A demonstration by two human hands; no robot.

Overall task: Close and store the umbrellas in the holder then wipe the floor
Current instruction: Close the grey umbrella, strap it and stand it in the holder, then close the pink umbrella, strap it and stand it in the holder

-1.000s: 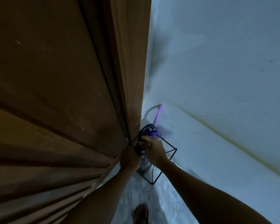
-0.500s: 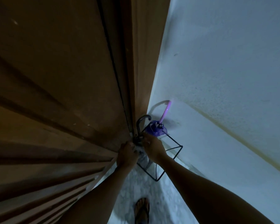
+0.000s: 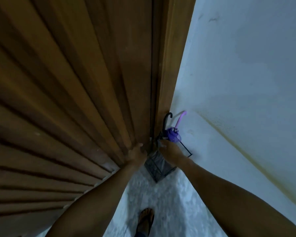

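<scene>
A black wire umbrella holder point(image 3: 186, 148) stands on the floor in the corner between the wooden door and the white wall. Two closed umbrellas stand in it. The purple umbrella point(image 3: 173, 136) has a lilac curved handle and leans toward the wall. The black umbrella point(image 3: 166, 121) has a hooked handle, and its dark folded canopy reaches down inside the wire frame. My right hand point(image 3: 172, 153) rests at the top of the holder with fingers around the black umbrella's canopy. My left hand point(image 3: 137, 153) is just left of the holder against the door's edge, fingers loose, holding nothing.
A ribbed brown wooden door point(image 3: 75, 100) fills the left side. A white wall point(image 3: 246, 82) with a yellowish stain line closes the right side. The pale speckled floor point(image 3: 169, 202) runs between them, with my sandalled foot point(image 3: 145, 221) at the bottom.
The black umbrella has gone down into the holder, so its hooked handle now stands up beside the lilac one. My left hand has let go and drawn left toward the door.
</scene>
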